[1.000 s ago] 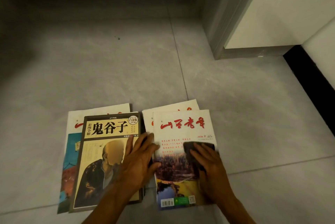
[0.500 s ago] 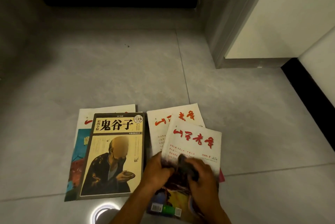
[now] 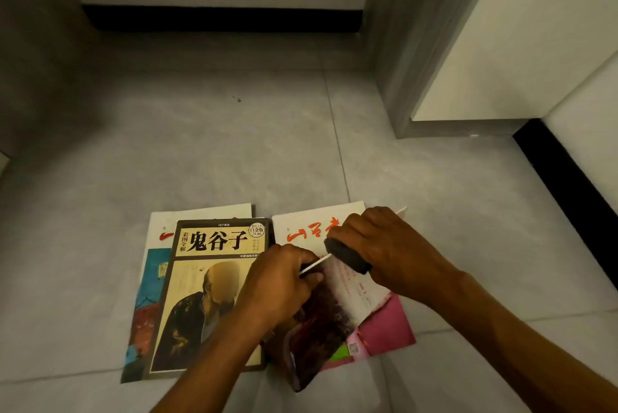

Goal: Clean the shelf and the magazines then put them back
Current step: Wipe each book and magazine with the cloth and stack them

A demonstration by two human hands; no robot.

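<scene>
On the grey floor [image 3: 234, 151], left hand [image 3: 281, 282] fingers pinching lifted magazine [image 3: 331, 309], right hand [image 3: 384, 245] curled round dark cloth [image 3: 346, 255]

Both bare forearms reach in from the near edge, angled toward each other. The left hand [image 3: 284, 279] is curled, thumb and fingers pinching the edge of a lifted magazine [image 3: 334, 305]. The right hand [image 3: 384, 245] sits just beyond it, knuckles up, fingers wrapped around a dark cloth [image 3: 346, 255].
</scene>
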